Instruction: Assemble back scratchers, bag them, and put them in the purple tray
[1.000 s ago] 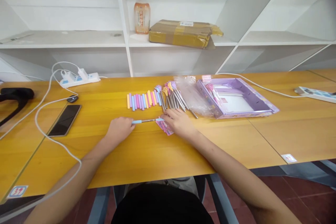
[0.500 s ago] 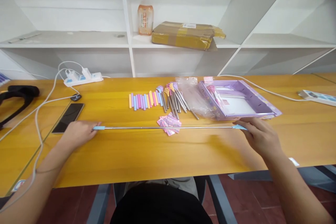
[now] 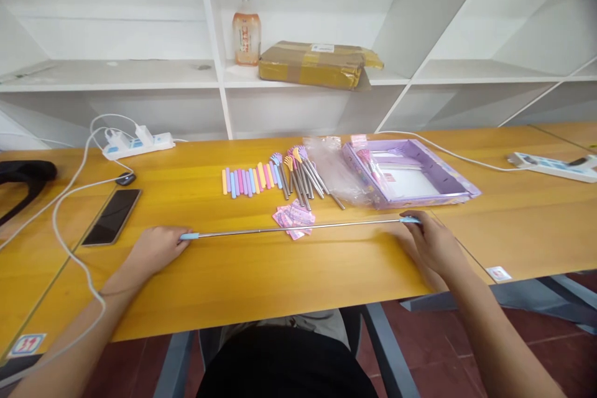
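A telescopic back scratcher [image 3: 298, 227], drawn out long, stretches between my hands above the table. My left hand [image 3: 156, 250] is closed round its light blue grip. At the other end my right hand [image 3: 433, 241] pinches the blue head, mostly covered by the fingers. Behind the rod lie pink printed cards [image 3: 293, 217] in a loose pile. Farther back is a heap of collapsed back scratchers [image 3: 303, 174] with yellow, blue, pink and purple heads. Left of them, coloured grip sleeves [image 3: 249, 180] lie in a row.
A purple box [image 3: 422, 196] holds a bagged pink back scratcher, with clear plastic bags [image 3: 333, 168] beside it. At left are a phone [image 3: 112, 217], a power strip [image 3: 137, 146] and white cables. A second power strip [image 3: 555, 166] lies right. Shelves hold a bottle [image 3: 246, 34] and a taped carton [image 3: 312, 65].
The view has shifted slightly to the right. My hands are a little closer together, and the rod between them looks shorter and tilts, its left end lower. Both hands keep their hold.
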`<state>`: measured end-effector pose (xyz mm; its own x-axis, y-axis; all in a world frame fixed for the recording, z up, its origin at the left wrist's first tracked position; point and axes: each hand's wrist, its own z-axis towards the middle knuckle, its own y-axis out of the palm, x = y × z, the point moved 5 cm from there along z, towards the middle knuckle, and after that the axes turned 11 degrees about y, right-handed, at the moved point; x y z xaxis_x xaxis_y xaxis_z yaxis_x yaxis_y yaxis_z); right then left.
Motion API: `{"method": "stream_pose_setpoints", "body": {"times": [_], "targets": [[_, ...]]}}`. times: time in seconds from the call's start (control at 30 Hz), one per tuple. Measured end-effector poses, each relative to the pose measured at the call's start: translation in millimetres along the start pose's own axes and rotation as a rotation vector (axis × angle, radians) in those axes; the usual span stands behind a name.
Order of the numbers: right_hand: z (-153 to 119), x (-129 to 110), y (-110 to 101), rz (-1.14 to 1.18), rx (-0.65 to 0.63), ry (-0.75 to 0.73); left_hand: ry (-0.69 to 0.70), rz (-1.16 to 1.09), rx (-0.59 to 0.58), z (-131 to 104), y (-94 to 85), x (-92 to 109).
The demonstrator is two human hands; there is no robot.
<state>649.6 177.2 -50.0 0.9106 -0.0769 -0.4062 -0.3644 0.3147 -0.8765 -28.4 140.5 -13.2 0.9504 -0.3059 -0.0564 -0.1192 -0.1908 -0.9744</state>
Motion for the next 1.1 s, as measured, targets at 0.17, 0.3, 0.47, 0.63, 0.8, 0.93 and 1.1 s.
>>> {"method": "stream_pose_setpoints", "body": {"times": [0.17, 0.3, 0.47, 0.63, 0.8, 0.93, 1.1], "targets": [[2, -7, -1, -0.077, -0.011, 0.035, 0.102, -0.039, 0.059, -1, -11.5, 11], [-5, -31, 0, -0.182, -0.043, -0.049, 0.194, -0.132, 0.1, 1, -10.3, 35], [-18, -103, 10, -0.225, -0.102, -0.248, 0.243, -0.134, 0.102, 19, -13.7, 87], [-42, -182, 24, -0.285, -0.122, -0.39, 0.299, -0.21, 0.063, 38, -22.6, 143], [-83, -243, 48, -0.334, -0.192, -0.444, 0.347, -0.229, 0.07, 52, -10.9, 177], [-102, -255, 70, -0.3, -0.232, -0.386, 0.381, -0.211, 0.092, 58, -1.0, 169], [-110, -250, 83, -0.194, -0.264, -0.38, 0.431, -0.25, 0.079, 58, -2.8, 156]]}}
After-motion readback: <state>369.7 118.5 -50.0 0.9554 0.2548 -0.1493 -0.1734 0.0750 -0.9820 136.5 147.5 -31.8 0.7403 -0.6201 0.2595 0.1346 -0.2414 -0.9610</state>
